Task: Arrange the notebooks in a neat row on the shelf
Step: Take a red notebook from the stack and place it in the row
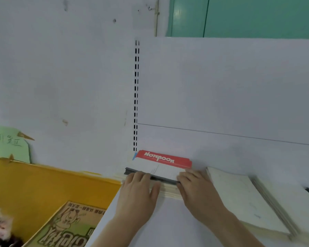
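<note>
Head view: a stack of notebooks [161, 171] on the white shelf [150, 220] was pressed at its near edge by the left hand [138, 191] and right hand [196, 188]. Fingers were laid flat and straight, pinching nothing.

I am seeing the notebook stack [157, 171] lying on the shelf [168, 220] against the back panel [221, 95], more notebooks [243, 198] lying to its right, and a cardboard box [48, 182] sitting left of the shelf.
</note>
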Tool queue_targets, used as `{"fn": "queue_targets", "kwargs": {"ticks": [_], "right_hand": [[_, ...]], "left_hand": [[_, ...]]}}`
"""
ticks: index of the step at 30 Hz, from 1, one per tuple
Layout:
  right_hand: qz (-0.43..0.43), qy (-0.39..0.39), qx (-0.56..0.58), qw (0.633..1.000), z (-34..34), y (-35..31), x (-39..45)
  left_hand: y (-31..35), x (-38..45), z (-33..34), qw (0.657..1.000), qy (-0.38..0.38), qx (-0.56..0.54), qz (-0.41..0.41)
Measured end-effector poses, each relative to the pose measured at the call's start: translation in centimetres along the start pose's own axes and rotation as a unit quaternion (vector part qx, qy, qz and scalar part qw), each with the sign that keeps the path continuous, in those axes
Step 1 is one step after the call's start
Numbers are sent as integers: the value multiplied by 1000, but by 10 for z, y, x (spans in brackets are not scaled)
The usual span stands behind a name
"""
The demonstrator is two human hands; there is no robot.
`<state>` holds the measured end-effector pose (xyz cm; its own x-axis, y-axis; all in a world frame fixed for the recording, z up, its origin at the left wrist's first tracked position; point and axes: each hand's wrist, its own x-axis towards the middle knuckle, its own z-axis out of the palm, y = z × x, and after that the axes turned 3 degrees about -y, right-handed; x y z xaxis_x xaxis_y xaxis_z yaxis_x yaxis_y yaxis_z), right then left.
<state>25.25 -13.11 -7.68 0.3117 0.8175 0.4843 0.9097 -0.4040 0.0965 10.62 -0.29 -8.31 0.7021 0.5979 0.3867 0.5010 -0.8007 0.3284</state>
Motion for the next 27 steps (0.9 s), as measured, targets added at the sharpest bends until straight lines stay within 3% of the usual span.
{"fn": "queue_targets", "kwargs": {"ticks": [6,9,10,13,16,19,21,24,27], "right_hand": [[51,87,-32,994,-11,-22,-8],[52,161,-32,985,-24,-34,-13],[44,179,-30,982,-28,-42,-14],[3,192,6,981,-25,-65,-20],[-18,170,55,984,-20,-74,-25],[1,196,104,975,-23,-66,-30],[72,203,128,968,-26,-54,-30],[173,99,101,975,-21,-34,-19],[157,-67,66,983,-7,-22,-6]], "left_hand": [[-7,0,-9,997,6,-74,30],[5,-2,-19,978,-33,-204,11],[9,-2,-21,954,-57,-294,2],[22,-3,-24,839,-91,-536,-34],[26,-1,-21,797,-36,-596,-92],[15,2,-25,798,38,-588,-125],[0,4,-30,809,80,-568,-131],[-20,5,-30,802,92,-569,-154],[-30,2,-32,800,74,-571,-169]]}}
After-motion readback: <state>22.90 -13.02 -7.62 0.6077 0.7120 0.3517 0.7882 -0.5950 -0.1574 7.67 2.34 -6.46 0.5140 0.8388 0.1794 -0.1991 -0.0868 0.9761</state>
